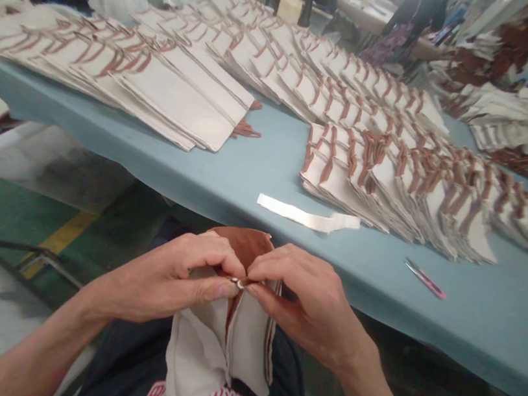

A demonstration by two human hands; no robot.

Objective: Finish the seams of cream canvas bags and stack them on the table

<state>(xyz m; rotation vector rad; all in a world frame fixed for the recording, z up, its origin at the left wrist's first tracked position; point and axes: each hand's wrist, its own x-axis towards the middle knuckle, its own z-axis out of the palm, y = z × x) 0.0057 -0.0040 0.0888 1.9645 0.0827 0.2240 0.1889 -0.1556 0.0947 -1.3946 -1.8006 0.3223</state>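
Over my lap hangs a cream fabric piece point(248, 340) with a brown side and brown edges. My left hand point(199, 271) pinches its upper edge between thumb and forefinger. Right beside it, my right hand point(298, 288) pinches the same edge, so the fingertips of both hands almost meet. Below the fingers the cloth parts into two flaps with a brown seam between them. What exactly lies under the fingertips is too small to make out. On the table ahead lie a white strip point(308, 215) and pink-handled thread snips point(425, 278).
A blue-covered table point(269, 159) stretches across in front of me. Overlapping rows of cream pieces with brown trim point(175, 90) cover much of it, with another stack point(394, 177) at right. A person's sleeve point(398, 33) shows at the back.
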